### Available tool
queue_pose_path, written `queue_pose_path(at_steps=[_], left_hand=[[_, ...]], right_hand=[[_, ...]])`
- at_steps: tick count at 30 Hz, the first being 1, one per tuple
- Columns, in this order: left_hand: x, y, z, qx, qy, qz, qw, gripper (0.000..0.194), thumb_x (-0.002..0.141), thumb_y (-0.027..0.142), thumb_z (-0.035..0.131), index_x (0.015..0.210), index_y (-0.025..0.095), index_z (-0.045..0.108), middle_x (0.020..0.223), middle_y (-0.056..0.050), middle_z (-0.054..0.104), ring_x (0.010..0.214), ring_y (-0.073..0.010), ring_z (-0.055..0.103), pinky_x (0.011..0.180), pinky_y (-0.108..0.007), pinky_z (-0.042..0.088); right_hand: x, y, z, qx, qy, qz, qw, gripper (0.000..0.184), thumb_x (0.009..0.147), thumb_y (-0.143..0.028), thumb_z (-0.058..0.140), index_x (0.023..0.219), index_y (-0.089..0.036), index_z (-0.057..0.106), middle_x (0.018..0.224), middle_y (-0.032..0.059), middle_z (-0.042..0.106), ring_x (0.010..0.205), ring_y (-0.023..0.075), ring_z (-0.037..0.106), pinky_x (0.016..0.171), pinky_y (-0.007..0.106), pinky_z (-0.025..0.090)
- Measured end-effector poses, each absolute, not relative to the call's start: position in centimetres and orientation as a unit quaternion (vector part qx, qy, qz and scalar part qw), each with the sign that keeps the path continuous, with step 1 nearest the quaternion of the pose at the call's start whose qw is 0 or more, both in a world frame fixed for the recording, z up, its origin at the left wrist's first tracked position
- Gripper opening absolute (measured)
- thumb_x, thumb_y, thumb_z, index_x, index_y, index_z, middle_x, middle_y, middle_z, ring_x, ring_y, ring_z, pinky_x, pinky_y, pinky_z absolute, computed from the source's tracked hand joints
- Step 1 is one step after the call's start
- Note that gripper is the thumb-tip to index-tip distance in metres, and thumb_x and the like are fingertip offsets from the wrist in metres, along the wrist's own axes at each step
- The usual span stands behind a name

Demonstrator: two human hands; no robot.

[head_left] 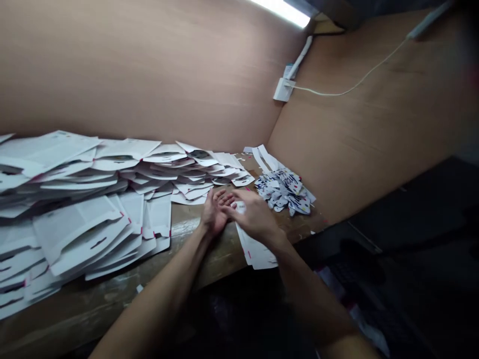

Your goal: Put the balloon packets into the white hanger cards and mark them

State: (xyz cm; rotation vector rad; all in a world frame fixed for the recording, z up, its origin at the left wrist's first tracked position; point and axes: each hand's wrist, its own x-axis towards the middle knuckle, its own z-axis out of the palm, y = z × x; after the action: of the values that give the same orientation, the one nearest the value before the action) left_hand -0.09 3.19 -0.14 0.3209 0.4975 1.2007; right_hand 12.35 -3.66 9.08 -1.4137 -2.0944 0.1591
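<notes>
Head: tan walls (pixel 149 75) border a brown table (pixel 224 257) bearing packets (pixel 78 229).

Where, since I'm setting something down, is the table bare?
Bare table shows between the left hand and the white sleeves, and in front of those sleeves. Crowded: left with sleeves, right corner with spotted cutouts, near the right hand with more sleeves.

I read blue "ay" on printed cutouts (pixel 285 192), rest too blurred; on white packets (pixel 258 253), can't read anything.
</notes>
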Motion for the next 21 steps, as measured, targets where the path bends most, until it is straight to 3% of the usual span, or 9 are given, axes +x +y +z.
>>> queue_pose_path(at_steps=[2,4,8,10,14,17,21], left_hand=[[0.2,3.2,-0.4,0.16,0.25,0.544,0.784,0.044,0.097,0.059,0.064,0.112,0.018,0.067,0.103,-0.011,0.073,0.097,-0.0225,0.071,0.088,-0.037,0.06],[0.7,3.2,-0.5,0.18,0.261,0.534,0.784,0.042,0.093,0.056,0.071,0.11,0.017,0.069,0.104,-0.011,0.073,0.097,-0.0225,0.071,0.088,-0.036,0.059],[1.8,2.8,-0.8,0.246,0.273,0.531,0.764,0.043,0.082,0.049,0.084,0.108,0.017,0.07,0.099,-0.009,0.074,0.092,-0.0212,0.071,0.089,-0.036,0.058],[2.1,2.6,-1.2,0.3,0.293,0.532,0.735,0.043,0.077,0.046,0.089,0.105,0.017,0.071,0.094,-0.007,0.074,0.087,-0.0192,0.071,0.086,-0.034,0.057],[2.4,2.1,-1.8,0.37,0.33,0.543,0.678,0.04,0.072,0.042,0.093,0.096,0.017,0.073,0.091,-0.005,0.075,0.083,-0.0175,0.07,0.084,-0.032,0.055],[2.3,1.3,-1.3,0.343,0.263,0.534,0.726,0.041,0.077,0.042,0.091,0.102,0.015,0.074,0.102,-0.011,0.078,0.098,-0.0262,0.074,0.097,-0.042,0.056],[1.3,0.0,0.1,0.296,0.122,0.468,0.824,0.063,0.086,0.052,0.08,0.133,0.012,0.067,0.128,-0.018,0.075,0.129,-0.0395,0.065,0.116,-0.056,0.045]], right_hand=[[18.3,-7.2,4.2,-0.675,-0.687,0.003,0.269,0.064,0.086,-0.063,0.077,0.129,-0.017,0.066,0.126,0.0188,0.068,0.122,0.0371,0.06,0.099,0.045,0.047],[23.2,-10.1,-0.2,-0.777,-0.591,0.009,0.217,0.073,0.075,-0.064,0.082,0.126,-0.014,0.065,0.126,0.0225,0.065,0.118,0.0416,0.06,0.093,0.047,0.049],[26.8,-13.6,-4.7,-0.797,-0.52,0.101,0.291,0.039,0.082,-0.058,0.071,0.09,-0.021,0.063,0.091,0.0087,0.069,0.082,0.0271,0.064,0.077,0.037,0.048],[26.5,-13.8,-4.6,-0.771,-0.515,0.097,0.362,0.035,0.089,-0.056,0.064,0.082,-0.022,0.059,0.08,0.0045,0.067,0.074,0.023,0.06,0.074,0.035,0.046],[24.7,-12.1,-2.3,-0.704,-0.462,0.156,0.516,0.039,0.094,-0.06,0.062,0.088,-0.021,0.064,0.078,0.0033,0.069,0.07,0.0205,0.061,0.068,0.032,0.048],[22.4,-10.0,-0.9,-0.609,-0.367,0.322,0.625,0.045,0.085,-0.063,0.074,0.091,-0.02,0.065,0.078,0.0027,0.072,0.067,0.0203,0.065,0.062,0.031,0.053],[18.4,-7.9,-0.2,-0.527,-0.288,0.463,0.652,0.05,0.069,-0.058,0.089,0.087,-0.02,0.064,0.069,0.0004,0.071,0.056,0.0183,0.064,0.052,0.029,0.053]])
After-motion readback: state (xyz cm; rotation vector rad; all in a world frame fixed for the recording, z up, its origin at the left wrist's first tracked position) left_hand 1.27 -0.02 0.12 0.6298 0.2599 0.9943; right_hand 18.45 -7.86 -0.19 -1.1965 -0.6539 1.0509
